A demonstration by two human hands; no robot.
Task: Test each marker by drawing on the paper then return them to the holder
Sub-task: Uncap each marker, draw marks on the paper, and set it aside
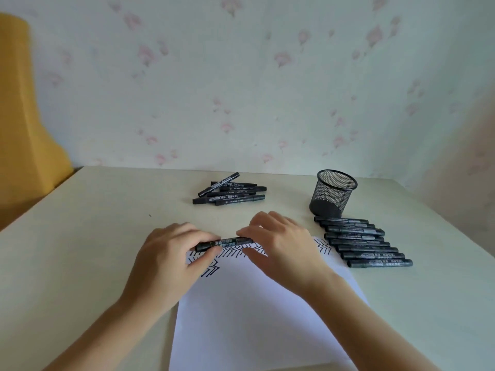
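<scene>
A black marker (227,242) lies level above the top of the white paper (249,311), held at both ends. My left hand (171,261) grips its left end and my right hand (281,245) pinches its right end. Black zigzag strokes (323,245) run along the paper's top edge. A loose pile of several black markers (230,192) lies farther back on the table. Several more markers (364,241) lie in a neat row to the right. The black mesh holder (333,195) stands upright behind that row, with no marker showing above its rim.
The cream table (88,236) runs to a flowered wall at the back. A yellow object (24,124) stands beyond the table's left edge. The paper reaches down to the near edge.
</scene>
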